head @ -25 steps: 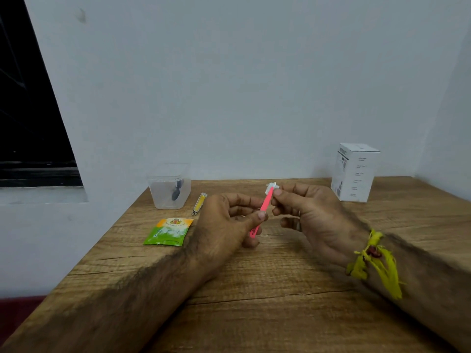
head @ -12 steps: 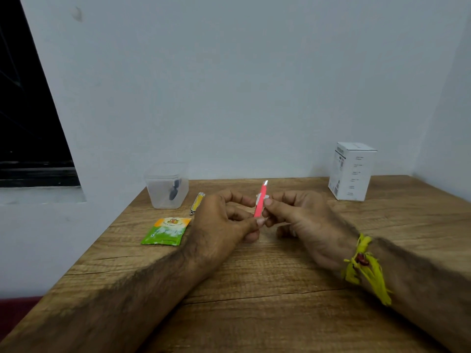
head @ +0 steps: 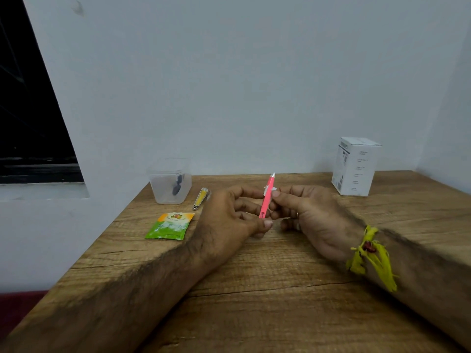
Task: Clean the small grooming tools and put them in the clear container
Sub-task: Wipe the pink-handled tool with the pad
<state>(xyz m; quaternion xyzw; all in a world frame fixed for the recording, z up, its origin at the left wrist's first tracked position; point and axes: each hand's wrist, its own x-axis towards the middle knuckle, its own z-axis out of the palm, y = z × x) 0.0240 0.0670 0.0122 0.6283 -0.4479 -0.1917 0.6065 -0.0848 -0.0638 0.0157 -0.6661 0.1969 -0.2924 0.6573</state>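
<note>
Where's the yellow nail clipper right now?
In the head view the nail clipper lies flat on the wooden table, left of centre, between the clear container and the left hand, just behind the green sachet.

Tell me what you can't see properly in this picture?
- Dark tool in the clear container, head view: blurred by the cloudy wall, so its kind is unclear.
- Print on the white box: too small to read.
- Lower end of the pink tool: hidden by the left hand.
- White wipe: mostly covered by the right hand fingers.
- Sachet label: blurred.
</note>
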